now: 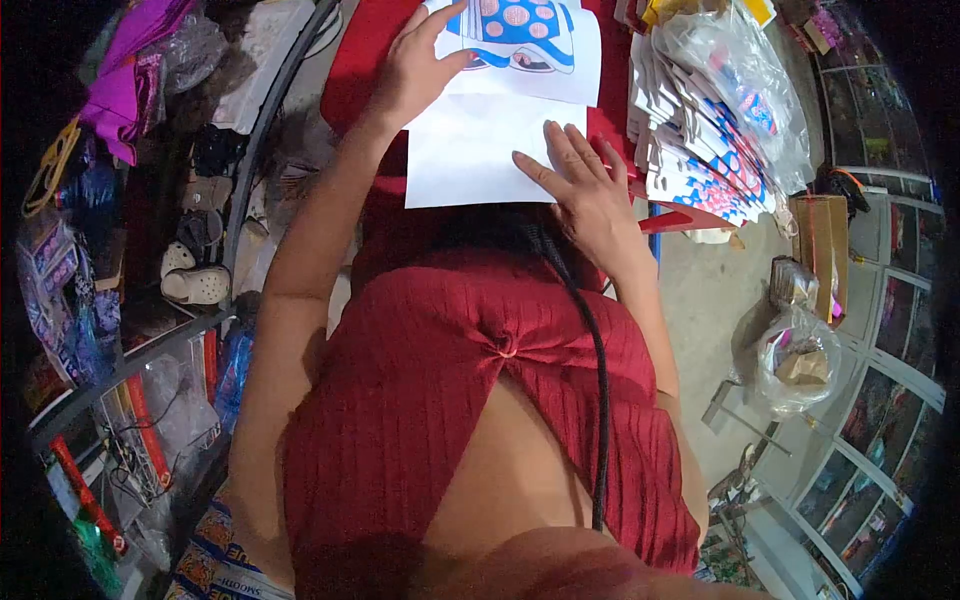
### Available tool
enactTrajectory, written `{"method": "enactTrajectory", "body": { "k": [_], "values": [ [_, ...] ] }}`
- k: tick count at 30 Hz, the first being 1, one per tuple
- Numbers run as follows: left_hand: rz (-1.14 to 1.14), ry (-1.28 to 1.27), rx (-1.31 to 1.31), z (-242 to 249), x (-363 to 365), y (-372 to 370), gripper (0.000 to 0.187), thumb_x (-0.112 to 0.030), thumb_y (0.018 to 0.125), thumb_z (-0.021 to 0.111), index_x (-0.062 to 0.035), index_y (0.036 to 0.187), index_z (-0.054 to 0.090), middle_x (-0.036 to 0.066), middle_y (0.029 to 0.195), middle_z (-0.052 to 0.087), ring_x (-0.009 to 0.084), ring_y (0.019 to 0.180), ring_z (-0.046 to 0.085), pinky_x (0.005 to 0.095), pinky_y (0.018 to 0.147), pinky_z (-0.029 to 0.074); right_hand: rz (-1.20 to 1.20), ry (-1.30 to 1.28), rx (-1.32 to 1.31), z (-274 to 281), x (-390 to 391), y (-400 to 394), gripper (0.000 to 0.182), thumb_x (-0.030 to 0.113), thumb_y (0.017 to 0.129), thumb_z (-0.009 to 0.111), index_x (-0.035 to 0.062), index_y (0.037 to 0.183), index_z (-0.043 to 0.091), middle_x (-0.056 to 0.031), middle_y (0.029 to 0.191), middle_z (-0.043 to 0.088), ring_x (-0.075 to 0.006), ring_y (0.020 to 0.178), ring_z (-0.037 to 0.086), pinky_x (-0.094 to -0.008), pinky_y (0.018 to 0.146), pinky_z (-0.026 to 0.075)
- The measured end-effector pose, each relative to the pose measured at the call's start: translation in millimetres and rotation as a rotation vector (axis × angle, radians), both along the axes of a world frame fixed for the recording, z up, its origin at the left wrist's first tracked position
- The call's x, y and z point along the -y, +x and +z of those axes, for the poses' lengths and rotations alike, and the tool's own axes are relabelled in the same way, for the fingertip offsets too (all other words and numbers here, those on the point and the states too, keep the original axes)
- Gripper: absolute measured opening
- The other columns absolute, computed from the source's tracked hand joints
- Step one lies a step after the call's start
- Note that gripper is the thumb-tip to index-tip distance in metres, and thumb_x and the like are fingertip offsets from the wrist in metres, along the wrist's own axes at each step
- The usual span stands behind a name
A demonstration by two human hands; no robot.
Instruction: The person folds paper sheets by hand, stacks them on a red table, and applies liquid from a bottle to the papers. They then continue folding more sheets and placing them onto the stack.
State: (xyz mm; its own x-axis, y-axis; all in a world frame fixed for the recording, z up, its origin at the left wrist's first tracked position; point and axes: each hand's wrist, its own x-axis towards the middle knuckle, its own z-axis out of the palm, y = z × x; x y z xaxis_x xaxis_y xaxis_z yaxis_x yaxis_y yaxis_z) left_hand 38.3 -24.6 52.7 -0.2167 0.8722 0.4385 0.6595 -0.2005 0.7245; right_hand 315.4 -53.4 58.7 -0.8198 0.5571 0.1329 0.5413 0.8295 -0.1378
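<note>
A sheet printed with a blue, pink-dotted picture (520,30) lies at the top of the view on a red table (365,60). Below it, toward my body, is a blank white sheet or panel of paper (475,155). My left hand (425,70) rests at the left edge of the printed sheet, thumb and index finger spread apart on it. Flat on the lower right corner of the white paper lies my right hand (590,190), its fingers fanned out.
To the right on the table is a pile of blue, pink and white paper pieces (705,150) beside a clear plastic bag (760,90). Metal shelving (255,150) with white clogs (195,285) stands left. Another plastic bag (800,360) sits on the floor at right.
</note>
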Motion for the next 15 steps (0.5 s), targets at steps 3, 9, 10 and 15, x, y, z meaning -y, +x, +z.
{"method": "enactTrajectory", "body": {
  "k": [3, 9, 10, 15],
  "values": [
    [-0.026, -0.041, 0.041, 1.7, 8.9, 6.2, 0.065, -0.008, 0.077, 0.077, -0.0034, 0.136, 0.05, 0.022, 0.135, 0.051, 0.037, 0.127, 0.049, 0.0394, 0.101, 0.044, 0.009, -0.019, 0.019, 2.1, 3.1, 6.6, 0.056, 0.017, 0.084, 0.065, 0.0319, 0.137, 0.054, -0.0116, 0.152, 0.038, -0.0304, 0.138, 0.038, -0.0558, 0.109, 0.029],
    [-0.045, -0.02, 0.035, -6.1, 12.4, 9.9, 0.064, -0.006, 0.077, 0.075, -0.0035, 0.136, 0.05, 0.023, 0.135, 0.05, 0.0383, 0.126, 0.05, 0.0397, 0.099, 0.045, 0.01, -0.049, -0.079, 17.7, 0.2, 3.6, 0.051, 0.04, 0.087, 0.064, 0.0225, 0.135, 0.057, -0.0155, 0.148, 0.042, -0.0323, 0.126, 0.048, -0.0504, 0.101, 0.036],
    [-0.022, -0.035, 0.027, -7.7, 12.6, 10.1, 0.064, -0.006, 0.077, 0.075, -0.0034, 0.136, 0.05, 0.023, 0.135, 0.05, 0.0381, 0.126, 0.05, 0.0397, 0.099, 0.045, -0.011, -0.055, -0.1, 18.6, -1.4, 1.8, 0.055, 0.047, 0.088, 0.062, 0.0197, 0.135, 0.057, -0.0173, 0.147, 0.043, -0.0332, 0.122, 0.05, -0.049, 0.099, 0.037],
    [-0.031, 0.006, 0.04, -12.8, 10.1, 9.2, 0.064, -0.006, 0.078, 0.075, -0.0045, 0.136, 0.05, 0.023, 0.135, 0.05, 0.0376, 0.126, 0.05, 0.0396, 0.1, 0.045, -0.113, -0.073, -0.054, 3.4, -16.4, -5.1, 0.065, 0.056, 0.088, 0.058, 0.0161, 0.139, 0.052, -0.0188, 0.149, 0.04, -0.0345, 0.121, 0.05, -0.0477, 0.099, 0.038]
  ]
}}
